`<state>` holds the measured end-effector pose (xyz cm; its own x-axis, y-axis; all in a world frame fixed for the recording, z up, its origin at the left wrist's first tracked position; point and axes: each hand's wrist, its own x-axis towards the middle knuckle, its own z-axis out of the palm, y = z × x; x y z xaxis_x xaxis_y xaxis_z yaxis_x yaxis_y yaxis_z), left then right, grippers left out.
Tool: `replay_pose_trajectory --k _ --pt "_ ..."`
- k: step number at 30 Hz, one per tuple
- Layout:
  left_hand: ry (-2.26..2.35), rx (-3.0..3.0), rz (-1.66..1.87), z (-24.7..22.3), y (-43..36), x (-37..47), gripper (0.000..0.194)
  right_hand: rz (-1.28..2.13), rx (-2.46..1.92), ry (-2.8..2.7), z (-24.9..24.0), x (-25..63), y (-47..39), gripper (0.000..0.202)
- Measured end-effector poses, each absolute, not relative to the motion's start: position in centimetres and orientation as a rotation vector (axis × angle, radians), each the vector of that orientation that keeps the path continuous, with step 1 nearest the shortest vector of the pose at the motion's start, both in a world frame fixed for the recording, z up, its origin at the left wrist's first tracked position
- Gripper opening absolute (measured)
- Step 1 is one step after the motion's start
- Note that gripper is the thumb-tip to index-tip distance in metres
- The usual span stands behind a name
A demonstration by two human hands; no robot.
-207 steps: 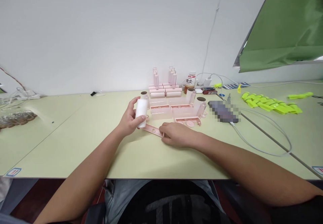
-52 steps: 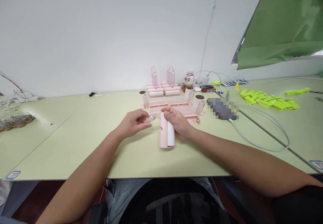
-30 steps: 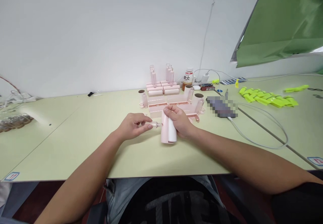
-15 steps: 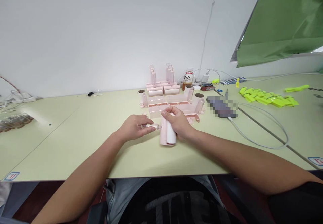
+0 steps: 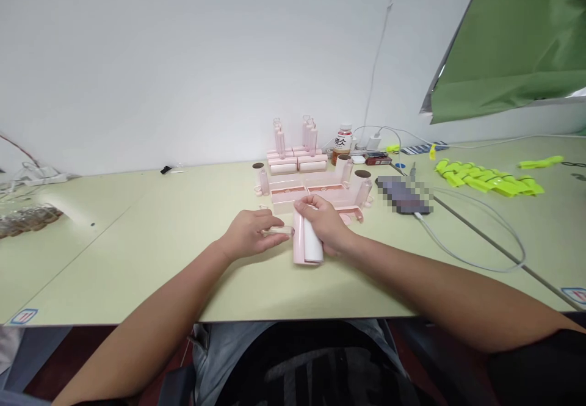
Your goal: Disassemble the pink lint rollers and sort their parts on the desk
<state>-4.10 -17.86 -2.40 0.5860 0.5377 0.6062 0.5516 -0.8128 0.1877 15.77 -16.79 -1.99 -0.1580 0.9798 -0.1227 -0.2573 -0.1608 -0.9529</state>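
My right hand (image 5: 326, 223) is wrapped round a lint roller head, a pink case (image 5: 299, 247) with a white paper roll (image 5: 313, 244) in it, held above the table near its front. Between the thumb and fingers of my left hand (image 5: 251, 233) is a clear pinkish handle (image 5: 278, 230), lying sideways. The handle's right end meets the left side of the pink case; whether it sits inside cannot be made out. Behind my hands lie pink open cases (image 5: 287, 195) and upright paper rolls with brown cores (image 5: 361, 185), with clear handles beside them.
Finished-looking rollers with upright handles (image 5: 281, 143) stand against the wall. To their right are a bottle (image 5: 341, 142), a dark phone (image 5: 403, 195) on a white cable (image 5: 480, 265), and bright yellow strips (image 5: 488, 176). A bagged bundle (image 5: 27, 220) lies far left.
My left hand has brought the handle slightly right, so its end now touches the pink case. The case has turned a little in my right hand.
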Motion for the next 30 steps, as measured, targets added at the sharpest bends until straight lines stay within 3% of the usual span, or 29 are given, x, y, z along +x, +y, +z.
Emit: replay_pose_trajectory --k 6,8,12,16,19,22,25,27,30 --pt "-1.200 -2.756 -2.001 -2.2 -17.9 -3.4 0.029 2.121 -0.458 -0.839 0.4 16.4 -17.6 0.042" --pt "-1.164 -2.813 -2.115 -2.5 -18.0 -3.0 0.031 2.298 -0.311 -0.932 0.0 16.5 -17.8 0.038" --pt "-1.174 -2.938 -1.876 -2.8 -17.6 -3.3 0.037 2.499 -0.238 -1.081 -1.5 16.6 -17.4 0.033" --pt "-1.400 -2.770 -1.647 -2.9 -15.7 -5.6 0.038 2.387 -0.288 -1.016 -2.5 16.7 -16.5 0.027" --pt "-1.661 -2.617 -1.270 -3.3 -14.5 -7.2 0.040 2.307 -0.326 -1.019 -2.6 16.8 -16.2 0.026" --pt "-1.667 -2.664 -0.889 -3.8 -13.9 -7.6 0.042 2.258 -0.332 -1.041 -2.4 16.9 -16.2 0.031" --pt "-1.687 -2.725 -0.703 -4.2 -13.8 -7.0 0.032 2.221 -0.309 -1.113 -2.4 16.9 -16.2 0.041" --pt "-1.831 -2.704 -0.770 -4.1 -13.9 -6.6 0.023 2.234 -0.291 -1.175 -2.6 16.9 -15.9 0.042" --pt "-2.124 -2.701 -1.336 -3.2 -14.7 -6.2 0.023 2.372 -0.269 -1.228 -3.2 16.8 -15.4 0.034"
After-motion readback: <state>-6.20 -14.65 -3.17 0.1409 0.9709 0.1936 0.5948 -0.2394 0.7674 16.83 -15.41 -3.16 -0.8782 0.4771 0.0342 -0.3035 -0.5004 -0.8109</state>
